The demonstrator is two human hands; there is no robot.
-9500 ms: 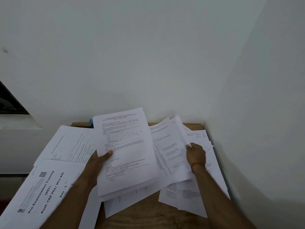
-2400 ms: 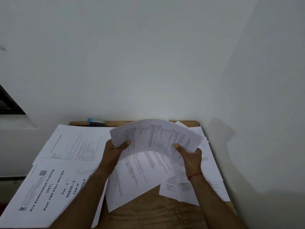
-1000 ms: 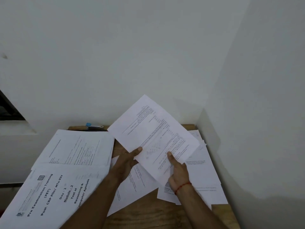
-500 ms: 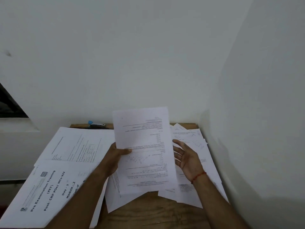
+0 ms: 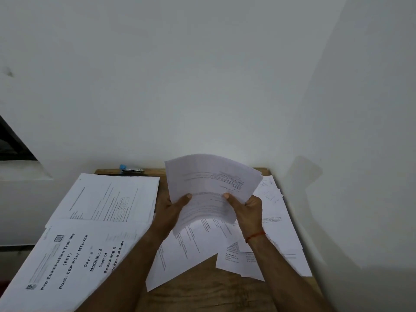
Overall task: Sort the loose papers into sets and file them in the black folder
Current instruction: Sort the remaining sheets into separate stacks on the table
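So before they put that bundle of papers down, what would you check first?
1. Grip: left hand and right hand hold the curved bundle of white printed papers: ok.
2. Bundle's sheets squared up: not ok, they fan apart.
3. Cover-page stack of white papers at left lies flat: ok.
4. Scattered white sheets on the brown wooden table all sorted: not ok.
5. Sight of the black folder: cannot tell.

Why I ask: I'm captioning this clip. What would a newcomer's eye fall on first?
The left hand and right hand grip a curved sheaf of papers above the middle of the wooden table. At lower left lies a cover sheet headed Pre Examination Training. Other loose papers sprawl across the table's right side.
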